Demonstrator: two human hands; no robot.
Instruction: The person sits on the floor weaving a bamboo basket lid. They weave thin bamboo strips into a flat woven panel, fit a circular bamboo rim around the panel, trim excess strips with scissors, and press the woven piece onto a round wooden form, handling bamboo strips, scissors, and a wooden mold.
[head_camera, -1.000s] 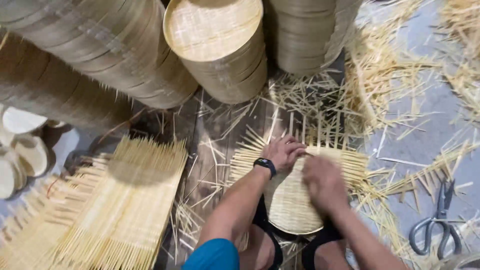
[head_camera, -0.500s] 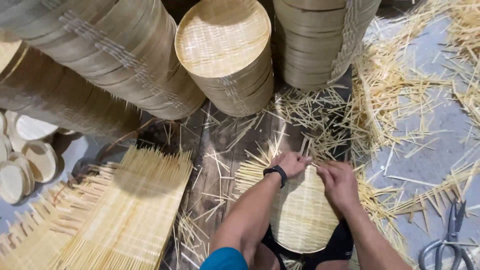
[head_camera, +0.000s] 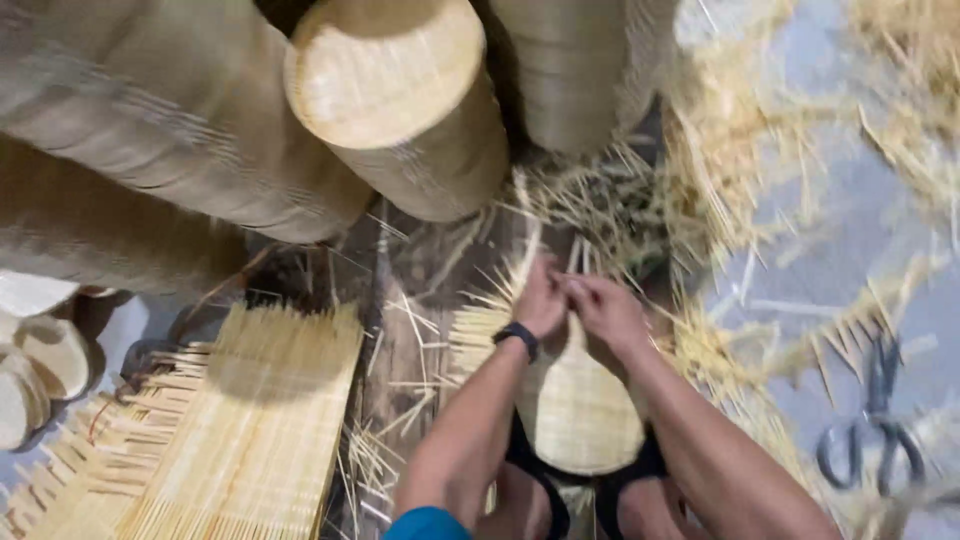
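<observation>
Head view: a round woven mat (head_camera: 575, 410) is laid on the floor between the knees. Its far edge strips are pinched by the left hand (head_camera: 543, 297) and right hand (head_camera: 605, 308). Scissors (head_camera: 868, 430) lie well apart, at right.

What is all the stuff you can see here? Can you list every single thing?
woven bamboo disc: one, pale yellow, round, on the person's lap under the hands
stacks of round bamboo trays: several, tan, along the top, some leaning
woven bamboo mat: one, pale yellow, loose strip ends, lower left
bamboo strips and scraps: many, straw-coloured, scattered on the floor, mostly right
scissors: one pair, dark handles, blurred, lower right
small round discs: a few, cream, left edge
wristband: one, black, on the left wrist
left hand: at the disc's top edge, fingers on the strips
right hand: beside the left, also on the disc's top edge
</observation>
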